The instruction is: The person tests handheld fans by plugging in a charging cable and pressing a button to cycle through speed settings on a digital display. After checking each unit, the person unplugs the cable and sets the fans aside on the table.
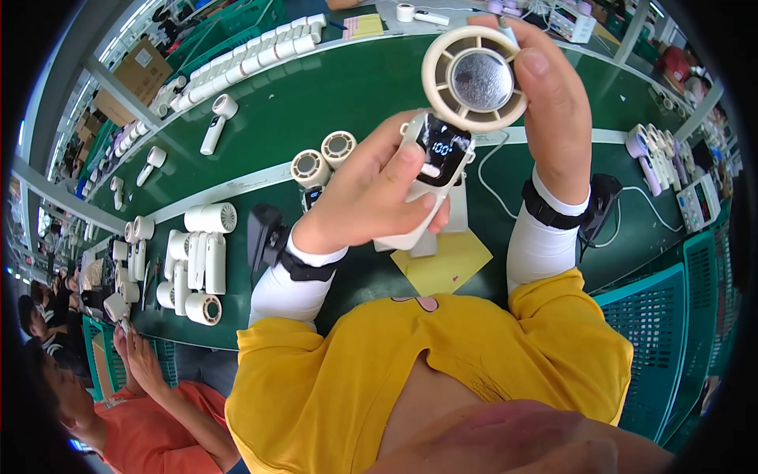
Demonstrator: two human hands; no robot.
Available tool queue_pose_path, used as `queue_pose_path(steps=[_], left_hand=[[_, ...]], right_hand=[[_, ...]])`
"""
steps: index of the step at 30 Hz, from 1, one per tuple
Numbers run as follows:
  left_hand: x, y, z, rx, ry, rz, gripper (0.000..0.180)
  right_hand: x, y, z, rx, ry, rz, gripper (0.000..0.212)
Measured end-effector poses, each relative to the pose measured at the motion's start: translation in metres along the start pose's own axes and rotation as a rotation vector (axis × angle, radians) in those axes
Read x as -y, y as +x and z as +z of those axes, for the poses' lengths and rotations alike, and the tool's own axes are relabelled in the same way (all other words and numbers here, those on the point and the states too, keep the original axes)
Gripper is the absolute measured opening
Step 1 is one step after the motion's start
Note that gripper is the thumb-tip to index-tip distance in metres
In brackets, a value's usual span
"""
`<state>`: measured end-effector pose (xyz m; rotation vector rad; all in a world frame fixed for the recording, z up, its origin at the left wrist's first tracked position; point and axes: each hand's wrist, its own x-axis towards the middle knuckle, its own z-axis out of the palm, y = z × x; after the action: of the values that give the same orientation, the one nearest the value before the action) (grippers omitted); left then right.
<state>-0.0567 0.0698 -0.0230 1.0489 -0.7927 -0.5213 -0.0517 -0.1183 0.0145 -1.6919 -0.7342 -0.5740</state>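
Note:
A cream handheld fan [475,118] is tilted in front of me, between my two hands. Its round head has a ring of openings around a silvery disc, and a lit dark display sits on the body below. My left hand [359,189] is wrapped round the body, thumb beside the display. My right hand [559,107] grips the right rim of the head, thumb in front, other fingers partly hidden behind. A small pale piece [506,31] shows by those fingers; I cannot make out what it is. Under the fan lies a yellow sheet [462,267], partly covered by a pale object.
Two fans [324,158] stand beside my left wrist. More fans [207,261] lie grouped at left, others [655,158] at right near a white meter [698,202]. Fans [221,114] also rest on the green belt [355,75]. A co-worker in orange [158,426] sits left; green crates [643,332] stand right.

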Motion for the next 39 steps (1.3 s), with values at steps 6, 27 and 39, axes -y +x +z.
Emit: queue_pose_path(steps=[6, 27, 39], left_hand=[[0.006, -0.006, 0.009, -0.253, 0.582, 0.114, 0.031], [0.005, 0.001, 0.008, 0.0, 1.237, 0.721, 0.04], [-0.013, -0.011, 0.021, 0.043, 0.073, 0.069, 0.057]], right_hand=[[0.011, 0.003, 0.004, -0.435, 0.218, 0.018, 0.034], [0.015, -0.007, 0.008, -0.043, 1.019, 0.413, 0.029], [0.009, -0.009, 0.004, -0.146, 0.155, -0.097, 0.044]])
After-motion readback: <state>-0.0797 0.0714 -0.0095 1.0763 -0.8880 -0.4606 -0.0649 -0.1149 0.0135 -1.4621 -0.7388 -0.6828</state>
